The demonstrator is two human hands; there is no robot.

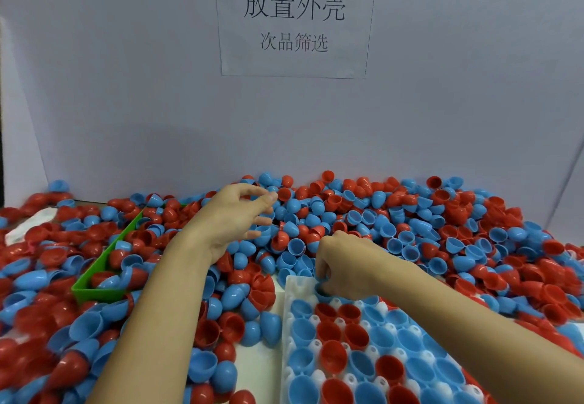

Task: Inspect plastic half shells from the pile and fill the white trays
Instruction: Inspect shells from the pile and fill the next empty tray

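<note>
Now | white tray: red, blue shells | hands: left released, right pinching blue shell

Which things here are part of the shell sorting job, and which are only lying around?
Part of the job:
- pile of red and blue half shells
- white tray, partly filled
- blue half shell at the tray's far edge under the right hand
- left hand, reaching over the pile

Just lying about:
- green bin, holding some shells
- paper sign on the wall
- white cloth-like item, far left
</note>
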